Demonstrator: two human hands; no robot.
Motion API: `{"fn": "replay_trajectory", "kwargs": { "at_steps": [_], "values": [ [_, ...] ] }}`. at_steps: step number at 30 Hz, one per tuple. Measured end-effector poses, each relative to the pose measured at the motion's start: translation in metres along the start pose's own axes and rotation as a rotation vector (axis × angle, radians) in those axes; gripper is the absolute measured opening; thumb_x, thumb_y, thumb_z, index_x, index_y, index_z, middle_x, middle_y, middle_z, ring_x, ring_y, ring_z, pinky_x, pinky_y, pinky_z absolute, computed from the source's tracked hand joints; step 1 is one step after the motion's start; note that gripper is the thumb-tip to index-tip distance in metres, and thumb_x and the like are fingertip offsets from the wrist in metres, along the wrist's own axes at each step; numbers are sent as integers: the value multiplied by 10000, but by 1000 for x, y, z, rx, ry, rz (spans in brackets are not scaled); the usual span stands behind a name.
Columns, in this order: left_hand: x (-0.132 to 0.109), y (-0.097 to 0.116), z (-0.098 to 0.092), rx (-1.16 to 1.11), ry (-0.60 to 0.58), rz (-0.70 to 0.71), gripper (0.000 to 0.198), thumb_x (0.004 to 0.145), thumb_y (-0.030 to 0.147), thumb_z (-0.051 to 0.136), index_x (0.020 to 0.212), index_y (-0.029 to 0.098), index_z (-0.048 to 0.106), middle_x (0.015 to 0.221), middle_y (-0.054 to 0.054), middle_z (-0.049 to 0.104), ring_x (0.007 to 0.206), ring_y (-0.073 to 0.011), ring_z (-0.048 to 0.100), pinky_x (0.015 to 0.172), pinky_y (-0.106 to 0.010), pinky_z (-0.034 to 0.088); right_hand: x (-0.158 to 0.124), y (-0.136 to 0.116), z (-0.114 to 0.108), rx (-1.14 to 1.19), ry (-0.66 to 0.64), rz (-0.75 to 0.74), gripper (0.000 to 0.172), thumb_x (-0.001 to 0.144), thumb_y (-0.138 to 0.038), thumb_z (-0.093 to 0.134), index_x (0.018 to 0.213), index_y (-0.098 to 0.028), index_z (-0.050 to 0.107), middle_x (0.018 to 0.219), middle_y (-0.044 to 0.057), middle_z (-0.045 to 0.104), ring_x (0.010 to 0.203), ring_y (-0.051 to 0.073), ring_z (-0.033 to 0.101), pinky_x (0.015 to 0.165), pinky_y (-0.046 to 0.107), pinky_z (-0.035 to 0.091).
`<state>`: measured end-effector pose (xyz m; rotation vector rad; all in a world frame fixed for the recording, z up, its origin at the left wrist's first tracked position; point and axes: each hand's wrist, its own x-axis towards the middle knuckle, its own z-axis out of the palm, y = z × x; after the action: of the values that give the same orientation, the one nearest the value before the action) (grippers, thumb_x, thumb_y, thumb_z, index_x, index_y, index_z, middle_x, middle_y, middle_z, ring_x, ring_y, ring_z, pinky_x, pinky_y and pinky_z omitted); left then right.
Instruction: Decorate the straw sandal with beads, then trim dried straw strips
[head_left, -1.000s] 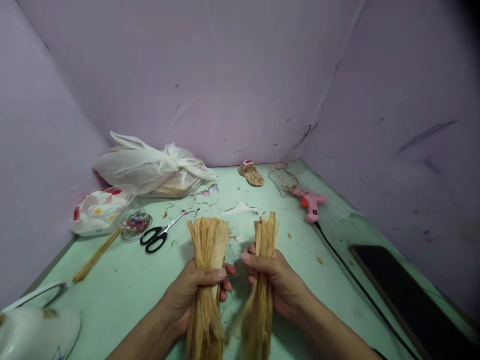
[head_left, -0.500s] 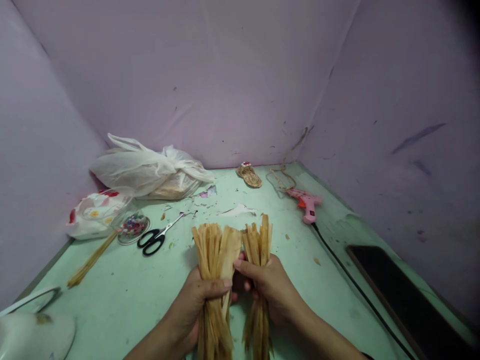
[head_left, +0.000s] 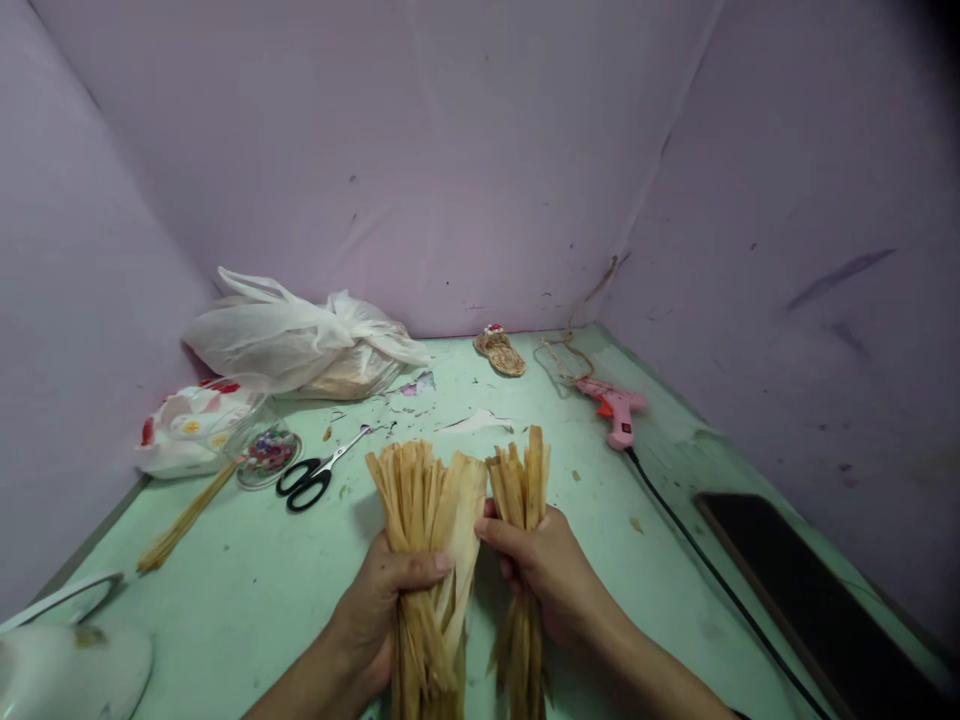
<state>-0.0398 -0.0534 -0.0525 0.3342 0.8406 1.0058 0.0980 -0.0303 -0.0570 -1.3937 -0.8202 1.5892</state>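
Observation:
My left hand (head_left: 375, 605) is wrapped round a thick bundle of dried straw-coloured strips (head_left: 409, 500), its thumb pressed across the front. A wide pale strip (head_left: 466, 510) stands along the right side of that bundle. In my right hand (head_left: 544, 570) is a thinner bundle of the same dried strips (head_left: 519, 480). My right thumb and fingertips touch the edge of the wide pale strip. Both bundles are held upright, side by side, above the green tabletop. Their lower ends run down to the bottom of the view.
Scissors (head_left: 307, 485), a dish of beads (head_left: 268, 452), a thin straw bundle (head_left: 184, 522) and a white plastic bag (head_left: 300, 345) lie left. A small woven slipper (head_left: 500, 352) sits behind. On the right are a pink glue gun (head_left: 616, 408), its black cord (head_left: 697, 550) and a dark phone-like slab (head_left: 795, 580).
The wide pale strip now fans out further to the right from the left bundle, showing more of its face. My left hand has shifted slightly left.

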Motion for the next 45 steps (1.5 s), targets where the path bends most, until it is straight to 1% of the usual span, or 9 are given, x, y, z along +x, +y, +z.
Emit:
{"fn": "replay_trajectory", "kwargs": {
  "at_steps": [7,12,15,22,26,29,32,37,45],
  "values": [
    [2,3,-6,-63,-46,-129,301,504,68,686,805,85,694,500,-41,625,418,-113,541,455,-220,455,1,-3,-1,84,-48,25,98,545,-220,583,530,-165,503,375,-73,413,351,62,363,368,198,290],
    [4,7,-10,-29,61,-198,207,454,64,687,661,60,673,513,-51,619,440,-102,544,502,-224,479,-3,-8,-1,148,-120,68,77,556,-224,580,556,-164,530,389,-38,470,377,105,441,402,230,356],
    [6,12,-13,13,93,-164,148,471,36,670,615,57,646,576,-59,629,501,-105,569,539,-210,488,-3,-10,-3,225,-183,100,64,572,-208,587,592,-153,561,407,-29,493,409,125,481,437,245,397],
    [11,10,-17,-29,187,57,132,540,-7,651,607,95,601,427,40,489,345,-31,399,357,-135,329,-3,-3,-4,257,-202,161,131,555,-227,646,635,-129,610,446,-20,529,396,105,473,430,229,408],
    [9,2,-13,-62,24,13,176,544,32,684,694,109,632,490,11,558,455,-108,541,557,-281,500,-5,1,0,266,-325,175,194,591,-269,648,720,-123,641,497,3,572,425,114,511,456,233,425],
    [6,0,-8,-51,-75,-8,271,568,65,693,836,96,666,586,-53,649,546,-187,624,637,-380,520,-6,0,3,156,-264,108,154,572,-250,665,642,-124,610,474,-5,550,406,98,485,410,210,393],
    [6,1,-6,-22,-36,0,336,541,58,682,877,73,676,650,-109,695,593,-253,660,618,-398,525,-4,0,3,29,-165,52,103,578,-213,636,574,-131,573,439,-26,511,372,71,433,379,192,358],
    [7,1,-7,23,82,46,461,505,33,677,962,89,664,695,-112,719,627,-283,673,594,-383,531,-2,-2,0,-22,-186,54,134,530,-192,643,634,-128,586,486,-31,514,398,81,443,357,195,346],
    [4,-3,-6,58,23,54,387,512,70,726,894,91,667,707,-111,716,655,-278,670,661,-407,524,-3,1,1,-48,-167,14,91,535,-149,624,603,-152,563,457,-51,486,390,71,409,358,190,324]
  ]
}}
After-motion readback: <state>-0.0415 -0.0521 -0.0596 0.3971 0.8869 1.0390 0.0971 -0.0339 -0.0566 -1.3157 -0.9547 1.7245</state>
